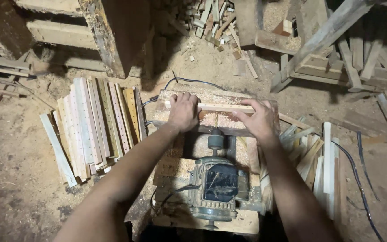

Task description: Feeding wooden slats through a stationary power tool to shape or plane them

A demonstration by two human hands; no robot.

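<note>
- Wooden slat [220, 107] lies flat across the far edge of the small sawdust-covered work table [247, 222], long axis running left to right across the view, square to both forearms.
- Left hand [183, 110] sits on the slat's left end, palm down, fingers curled over the far edge, clamped on the wood.
- Right hand [259, 120] covers the right end, fingers spread slightly and wrapped over the top, thumb on the near side; also gripping the slat.
- Both hands equally close: each already on the slat, bare stretch of wood showing between them.
- Slat is directly beyond the motor's spindle [216, 140], which points away from the person toward the slat's middle. Whether the spindle tip touches the wood: can't tell, the near edge is in shadow.
- Electric motor [216, 188] is bolted on the near part of the table, between the forearms.
- Row of drilled slats [96, 123] lies on the floor to the left, side by side, long axes running away from the person.
- Loose pile of plain slats [319, 157] on the floor to the right, near the right forearm.
- Black cable [359, 179] trails past that pile.
</note>
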